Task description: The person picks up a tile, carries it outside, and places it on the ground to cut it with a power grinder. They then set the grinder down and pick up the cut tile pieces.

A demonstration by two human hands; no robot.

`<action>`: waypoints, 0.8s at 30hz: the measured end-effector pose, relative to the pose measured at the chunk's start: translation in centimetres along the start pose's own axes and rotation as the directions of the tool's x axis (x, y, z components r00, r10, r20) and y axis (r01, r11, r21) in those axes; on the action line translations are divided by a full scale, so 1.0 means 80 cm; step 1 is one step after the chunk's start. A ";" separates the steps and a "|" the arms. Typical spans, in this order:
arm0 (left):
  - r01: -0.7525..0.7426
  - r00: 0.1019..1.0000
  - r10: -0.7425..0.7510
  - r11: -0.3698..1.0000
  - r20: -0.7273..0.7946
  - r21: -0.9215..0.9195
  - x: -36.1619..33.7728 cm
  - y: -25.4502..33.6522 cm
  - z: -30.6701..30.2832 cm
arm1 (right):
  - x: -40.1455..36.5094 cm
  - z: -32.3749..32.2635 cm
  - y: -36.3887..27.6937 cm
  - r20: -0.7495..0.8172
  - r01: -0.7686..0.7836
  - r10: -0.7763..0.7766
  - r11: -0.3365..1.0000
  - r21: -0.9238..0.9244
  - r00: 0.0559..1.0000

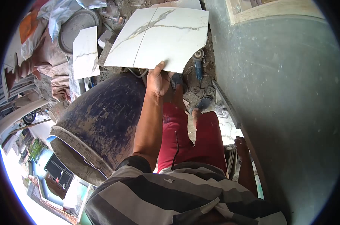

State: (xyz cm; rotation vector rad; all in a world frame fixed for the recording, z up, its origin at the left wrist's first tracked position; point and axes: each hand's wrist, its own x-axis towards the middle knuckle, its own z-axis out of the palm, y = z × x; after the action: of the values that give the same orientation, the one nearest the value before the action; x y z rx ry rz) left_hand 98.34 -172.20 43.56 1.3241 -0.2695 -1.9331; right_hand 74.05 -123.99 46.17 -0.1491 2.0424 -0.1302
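Observation:
My left hand (157,80) grips the near edge of a large white tile (170,37) with grey marble veins. Its thumb lies on top; the other fingers are hidden underneath. A thin dark line runs across the tile, and its near right corner has a curved cut-out. Down at my right side, my right hand (242,145) hangs by the wall, fingers loosely bent and apart, with nothing visible in it. A blue angle grinder (198,69) with its cord lies on the ground just right of the tile.
A dark, cement-smeared mixer drum (102,116) stands at my left. Beyond it are a cut tile piece (85,52), a round grey tub (79,30) and crumpled sacks (50,63). A grey plastered wall (290,93) rises close on my right, with a metal bar (227,105) beside it.

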 end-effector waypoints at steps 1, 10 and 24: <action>0.011 1.000 -0.011 1.000 0.018 0.000 0.027 -0.008 -0.004 | 0.001 0.003 0.015 0.017 -0.020 0.021 1.000 -0.009 1.000; -0.038 0.991 0.047 0.997 0.129 -0.068 0.258 -0.114 -0.039 | -0.045 0.015 0.003 0.163 -0.349 0.335 0.935 0.066 0.928; 0.180 0.982 -0.150 0.925 0.112 -0.336 0.367 -0.264 -0.092 | -0.042 0.037 -0.033 0.251 -0.574 0.542 0.815 0.075 0.802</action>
State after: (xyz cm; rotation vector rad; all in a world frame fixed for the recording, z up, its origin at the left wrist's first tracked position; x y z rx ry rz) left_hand 89.81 -176.18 7.87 1.0610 0.1438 -2.0648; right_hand 78.32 -126.11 48.21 0.5194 1.7653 0.1053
